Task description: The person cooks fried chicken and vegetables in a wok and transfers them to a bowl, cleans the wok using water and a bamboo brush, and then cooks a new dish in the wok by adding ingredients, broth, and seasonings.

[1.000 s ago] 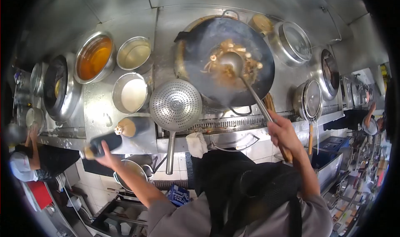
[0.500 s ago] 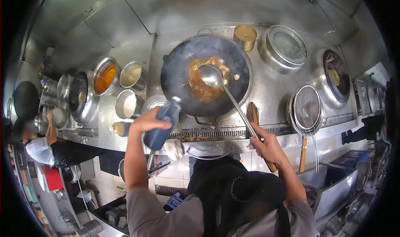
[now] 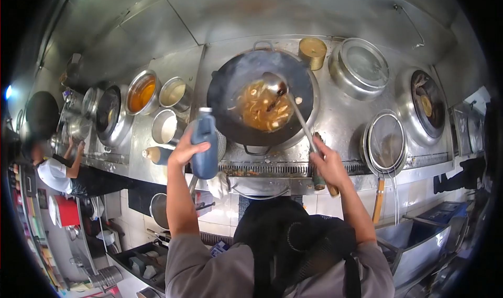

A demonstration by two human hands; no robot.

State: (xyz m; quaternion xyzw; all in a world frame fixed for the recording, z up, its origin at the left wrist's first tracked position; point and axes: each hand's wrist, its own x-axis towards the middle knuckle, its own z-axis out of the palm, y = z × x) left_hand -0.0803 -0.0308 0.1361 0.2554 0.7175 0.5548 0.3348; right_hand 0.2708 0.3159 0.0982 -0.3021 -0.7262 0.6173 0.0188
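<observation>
My left hand [image 3: 187, 150] is wrapped round a dark bottle [image 3: 204, 154] with a white cap, held upright left of the wok's front edge. My right hand [image 3: 329, 164] grips the wooden-ended handle of a long metal ladle [image 3: 300, 117]. The ladle's bowl is over the food at the upper right of it, with dark liquid in it. Brown saucy food with pale pieces [image 3: 262, 109] lies in the steaming black wok [image 3: 225, 86]. A bamboo brush [image 3: 318, 180] is partly hidden behind my right hand.
Metal pots of orange oil [image 3: 142, 92], clear liquid [image 3: 173, 94] and white contents [image 3: 165, 127] stand at the left, near another bottle [image 3: 157, 154]. Strainers [image 3: 385, 141], a tin [image 3: 313, 53] and a lidded pot [image 3: 361, 65] are at the right. Another person [image 3: 57, 176] works far left.
The bottle in my left hand has gone from tilted to upright. The ladle bowl has shifted up and right in the wok and now holds dark liquid.
</observation>
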